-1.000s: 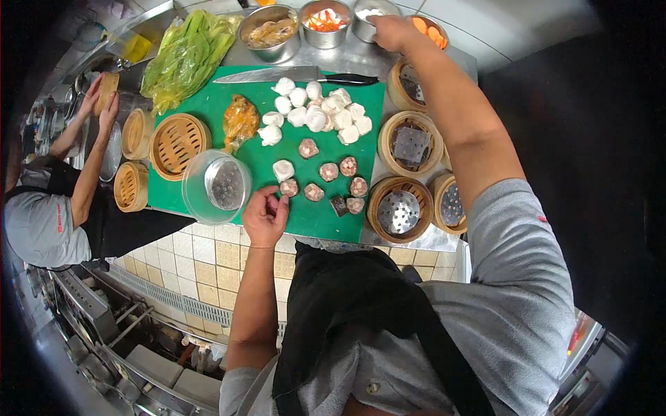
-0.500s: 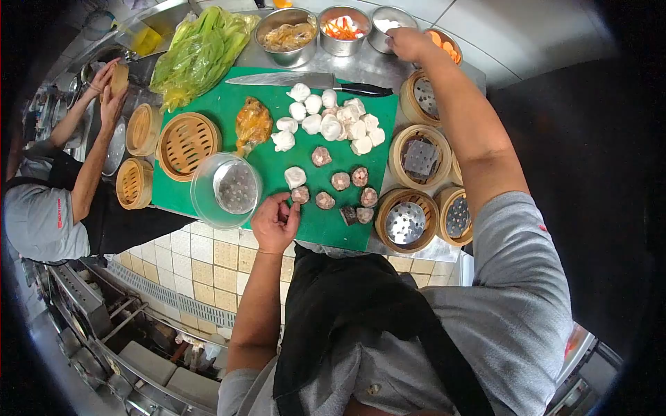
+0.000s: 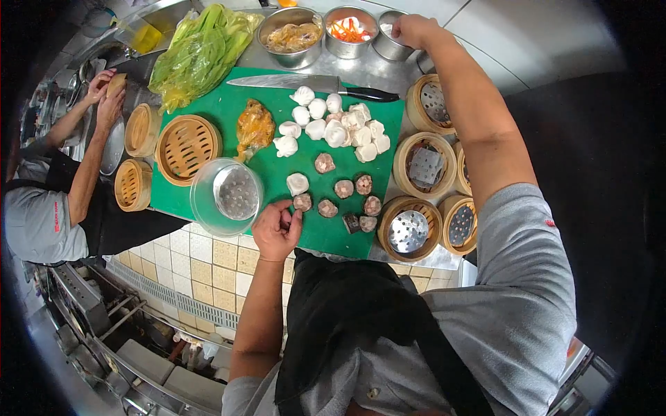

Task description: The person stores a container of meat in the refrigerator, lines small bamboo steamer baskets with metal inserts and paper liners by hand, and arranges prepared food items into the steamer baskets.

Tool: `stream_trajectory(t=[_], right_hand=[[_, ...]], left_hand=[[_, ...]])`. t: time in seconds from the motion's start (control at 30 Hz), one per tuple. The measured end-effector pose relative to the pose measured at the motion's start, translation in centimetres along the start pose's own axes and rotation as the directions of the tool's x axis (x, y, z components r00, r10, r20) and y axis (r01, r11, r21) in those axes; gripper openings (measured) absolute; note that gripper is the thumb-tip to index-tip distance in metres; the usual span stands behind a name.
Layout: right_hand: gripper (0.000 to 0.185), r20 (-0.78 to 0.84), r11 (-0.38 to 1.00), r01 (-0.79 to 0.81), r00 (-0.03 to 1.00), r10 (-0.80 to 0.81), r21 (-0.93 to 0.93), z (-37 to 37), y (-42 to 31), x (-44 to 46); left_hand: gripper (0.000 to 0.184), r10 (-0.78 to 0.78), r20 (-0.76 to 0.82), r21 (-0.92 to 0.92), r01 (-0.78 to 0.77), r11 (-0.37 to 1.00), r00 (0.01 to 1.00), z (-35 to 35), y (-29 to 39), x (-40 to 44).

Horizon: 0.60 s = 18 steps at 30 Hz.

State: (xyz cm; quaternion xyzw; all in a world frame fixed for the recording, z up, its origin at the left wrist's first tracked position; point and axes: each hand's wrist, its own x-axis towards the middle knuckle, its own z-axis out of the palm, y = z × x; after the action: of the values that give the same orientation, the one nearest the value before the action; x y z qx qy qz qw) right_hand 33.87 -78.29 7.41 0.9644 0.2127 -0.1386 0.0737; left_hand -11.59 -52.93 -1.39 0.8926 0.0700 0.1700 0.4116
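My left hand [image 3: 277, 231] rests at the near edge of the green cutting board [image 3: 274, 170]. Its fingers are curled, with thumb and forefinger at the side of a small meat dumpling [image 3: 302, 202]. Just behind that sits a white-topped dumpling [image 3: 297, 184], and several more meat dumplings [image 3: 343, 188] stand to the right. At the back, my right hand [image 3: 416, 32] dips into a small steel pot [image 3: 393, 48] with white contents. Its fingers are bunched and the fingertips are hidden, so what they hold cannot be made out.
White dumplings [image 3: 336, 133] cluster below a knife [image 3: 312, 84]. Bamboo steamers [image 3: 424, 166] line the right side; a clear bowl [image 3: 227, 197] stands left. Pots of shredded food [image 3: 350, 31] and bagged greens [image 3: 201, 59] lie behind. A co-worker's hands [image 3: 104, 93] hold something at far left.
My right hand has lowered into the steel pot, its fingers now deeper inside. My left hand stays beside the same meat dumpling. The view has shifted slightly.
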Motion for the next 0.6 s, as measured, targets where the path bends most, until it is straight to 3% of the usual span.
stream_trajectory(t=[0.13, 0.23, 0.37, 0.6], right_hand=[[0.015, -0.159, 0.994, 0.017, 0.987, -0.034, -0.108, 1.4, 0.3, 1.0], [0.015, -0.150, 0.984, 0.000, 0.988, -0.026, -0.176, 1.3, 0.3, 1.3], [0.016, -0.139, 0.984, -0.012, 0.990, -0.014, -0.180, 1.9, 0.1, 1.3], [0.019, -0.345, 0.997, -0.033, 0.938, 0.005, -0.074, 0.9, 1.7, 0.6]], left_hand=[[0.020, 0.033, -0.011, 0.009, -0.033, 0.999, 0.999, 0.1, -0.1, 0.0], [0.021, 0.032, 0.000, 0.009, -0.032, 0.999, 0.999, 0.0, -0.1, 0.0], [0.021, 0.070, -0.001, 0.038, -0.070, 0.997, 0.998, 0.1, -0.3, 0.0], [0.021, 0.056, 0.028, 0.042, -0.057, 0.997, 0.998, 0.0, -0.2, 0.0]])
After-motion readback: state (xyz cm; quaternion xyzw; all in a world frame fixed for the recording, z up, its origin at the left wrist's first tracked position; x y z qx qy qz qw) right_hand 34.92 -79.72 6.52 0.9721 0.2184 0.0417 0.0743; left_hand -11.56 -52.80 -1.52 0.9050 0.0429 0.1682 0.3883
